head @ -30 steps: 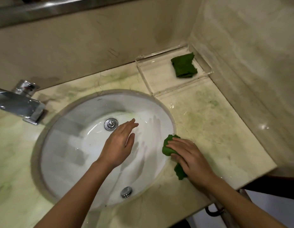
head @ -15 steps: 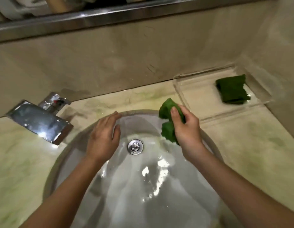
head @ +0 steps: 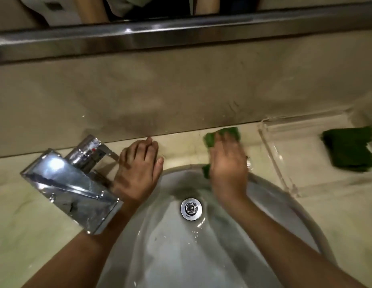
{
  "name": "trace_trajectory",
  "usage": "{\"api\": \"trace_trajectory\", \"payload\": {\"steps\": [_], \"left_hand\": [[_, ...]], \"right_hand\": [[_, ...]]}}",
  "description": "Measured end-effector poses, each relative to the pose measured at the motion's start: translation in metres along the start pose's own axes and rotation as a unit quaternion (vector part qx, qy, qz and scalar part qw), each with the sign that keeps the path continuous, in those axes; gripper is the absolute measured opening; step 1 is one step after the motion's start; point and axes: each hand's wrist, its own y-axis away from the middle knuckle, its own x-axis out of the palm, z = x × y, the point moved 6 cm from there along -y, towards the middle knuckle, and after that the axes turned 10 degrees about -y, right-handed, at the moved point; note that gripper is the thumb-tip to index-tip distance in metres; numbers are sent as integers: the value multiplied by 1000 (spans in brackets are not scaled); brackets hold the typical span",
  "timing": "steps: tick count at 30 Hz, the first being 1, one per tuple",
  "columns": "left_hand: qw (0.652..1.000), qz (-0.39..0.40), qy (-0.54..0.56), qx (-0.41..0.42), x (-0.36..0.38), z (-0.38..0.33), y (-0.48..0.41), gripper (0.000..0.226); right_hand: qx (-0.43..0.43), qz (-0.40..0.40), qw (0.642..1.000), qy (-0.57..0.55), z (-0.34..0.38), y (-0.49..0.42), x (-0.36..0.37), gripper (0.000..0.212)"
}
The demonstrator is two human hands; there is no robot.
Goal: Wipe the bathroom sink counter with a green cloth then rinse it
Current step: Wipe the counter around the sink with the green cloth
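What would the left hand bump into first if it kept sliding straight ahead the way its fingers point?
Probably the wall behind the counter: the left hand lies flat, fingertips almost at its base.

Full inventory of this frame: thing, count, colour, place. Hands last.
Bright green wiping cloth: 1, green, on the counter strip behind the basin, under the right hand.
Folded dark green cloth: 1, dark green, in the tray, far right.
Clear plastic tray: 1, transparent, on the counter, right of the basin.
Chrome faucet: 1, silver, counter left of the basin.
White oval basin: 1, white, centre.
Chrome drain: 1, silver, in the basin.
Pale marble counter: 1, beige with green tinge, around the basin.
Metal ledge: 1, grey, top.
Left hand: flat, beside the faucet.
Right hand: pressing the cloth, blurred.
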Motion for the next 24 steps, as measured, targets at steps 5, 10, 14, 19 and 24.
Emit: {"api": "trace_trajectory", "payload": {"steps": [5, 10, 14, 19, 24], "left_hand": [[1000, -1, -6, -3, 1, 3, 1, 48], [1000, -9, 2, -8, -1, 4, -2, 48], [1000, -25, 0, -13, -2, 3, -4, 48], [1000, -28, -4, -12, 2, 3, -4, 47], [999, -34, 1, -15, 0, 3, -4, 47]], "right_hand": [[-135, 68, 987, -45, 54, 8, 17, 36], [-41, 10, 999, 28, -32, -1, -27, 40], [12, -16, 998, 58, -21, -3, -20, 40], [-123, 31, 991, -33, 55, -3, 17, 37], [-91, 14, 995, 31, -18, -10, -18, 39]]}}
